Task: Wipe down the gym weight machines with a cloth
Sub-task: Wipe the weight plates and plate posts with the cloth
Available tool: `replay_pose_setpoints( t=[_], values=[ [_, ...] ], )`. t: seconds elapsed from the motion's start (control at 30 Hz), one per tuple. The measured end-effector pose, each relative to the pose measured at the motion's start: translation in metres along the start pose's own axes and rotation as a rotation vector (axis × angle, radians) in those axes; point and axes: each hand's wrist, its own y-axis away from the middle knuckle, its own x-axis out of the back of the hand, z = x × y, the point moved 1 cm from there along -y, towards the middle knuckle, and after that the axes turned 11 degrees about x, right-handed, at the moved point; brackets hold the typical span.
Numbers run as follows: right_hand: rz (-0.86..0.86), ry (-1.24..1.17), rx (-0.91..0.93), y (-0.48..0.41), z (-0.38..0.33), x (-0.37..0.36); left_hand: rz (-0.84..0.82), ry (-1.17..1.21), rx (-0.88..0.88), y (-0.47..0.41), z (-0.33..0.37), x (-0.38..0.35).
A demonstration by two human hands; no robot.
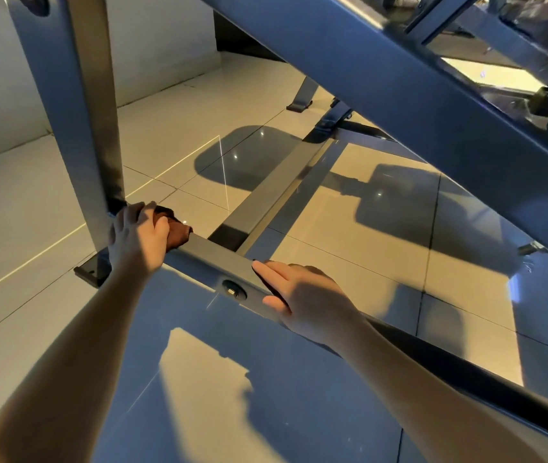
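A reddish-brown cloth (175,228), grey metal frame bar (212,259), glossy cream floor tiles (349,228).

Matt grey metal frame bar (219,262), brown cloth (177,230), glossy floor tiles (349,225)

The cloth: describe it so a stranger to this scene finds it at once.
Follow the grey upright post at the left down to the low bar. At that corner the left hand holds the cloth: the only reddish-brown, soft thing among grey metal.
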Motion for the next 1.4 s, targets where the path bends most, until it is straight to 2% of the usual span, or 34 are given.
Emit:
replay_pose_setpoints(
  t=[0.03,0.13,0.2,0.33,0.53,1.0,1.17,1.3,1.4],
  values=[
    [-0.001,-0.006,0.0,0.0,0.0,-0.001,0.005,0.044,0.019,0.002,0.002,0.0],
    [-0.004,-0.009,0.005,-0.002,0.001,-0.002,0.008,0.367,0.177,0.008,0.012,0.002],
    [-0.006,-0.015,0.0,-0.002,0.002,-0.002,0.018,0.436,0.194,0.017,0.021,0.004],
    [0.01,-0.012,0.002,-0.002,0.0,-0.001,0.025,0.471,0.15,0.038,0.037,0.004],
    [0.043,0.028,-0.013,-0.002,0.001,-0.005,0.13,0.53,0.092,0.074,0.066,0.003],
    [0.067,-0.14,-0.163,0.002,-0.003,0.008,0.201,0.538,-0.045,0.111,0.097,-0.001],
    [0.048,-0.243,-0.251,0.007,-0.003,0.015,0.187,0.521,-0.092,0.121,0.105,0.005],
    [0.097,-0.384,-0.392,0.024,-0.004,0.023,0.137,0.496,-0.11,0.138,0.117,0.015],
    [0.107,-0.393,-0.422,0.037,-0.004,0.033,0.097,0.55,-0.112,0.156,0.127,0.022]
  ],
)
